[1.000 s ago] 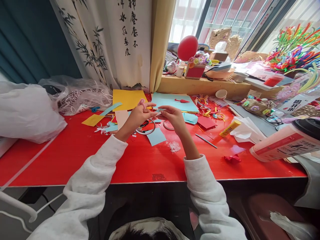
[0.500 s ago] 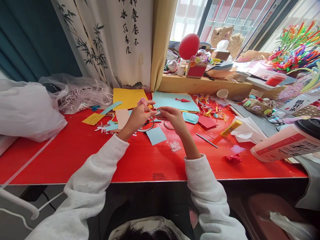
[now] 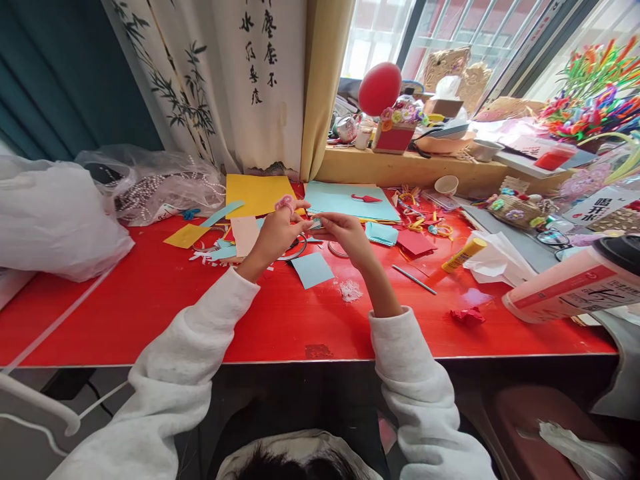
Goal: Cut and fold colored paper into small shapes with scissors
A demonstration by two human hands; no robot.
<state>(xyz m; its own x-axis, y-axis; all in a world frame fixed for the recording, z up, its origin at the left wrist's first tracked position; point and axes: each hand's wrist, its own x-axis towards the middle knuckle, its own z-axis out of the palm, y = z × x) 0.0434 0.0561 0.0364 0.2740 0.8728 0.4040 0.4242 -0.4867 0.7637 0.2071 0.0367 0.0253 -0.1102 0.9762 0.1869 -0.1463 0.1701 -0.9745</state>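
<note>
Both hands meet fingertip to fingertip above the middle of the red table. My left hand (image 3: 281, 232) has its fingers closed on one end of a small light blue paper piece (image 3: 316, 224), and a pink ring-like band (image 3: 285, 204) sits on a finger. My right hand (image 3: 346, 235) pinches the other side of that piece. Much of it is hidden by the fingers. Just below the hands lies a light blue paper square (image 3: 313, 270), with a bit of white shredded paper (image 3: 351, 291) to its right. A round metal ring shows partly beneath my left hand.
Yellow sheet (image 3: 260, 193) and light blue sheet (image 3: 345, 200) lie at the back. To the right are folded blue paper (image 3: 381, 233), red paper (image 3: 417, 243), a pencil-like stick (image 3: 414, 280), a glue stick (image 3: 464, 255) and a large cup (image 3: 565, 283). A plastic bag (image 3: 55, 220) is left.
The view has shifted very slightly. Both hands stay together in nearly the same place, and a little more of the blue paper piece shows between the fingers.
</note>
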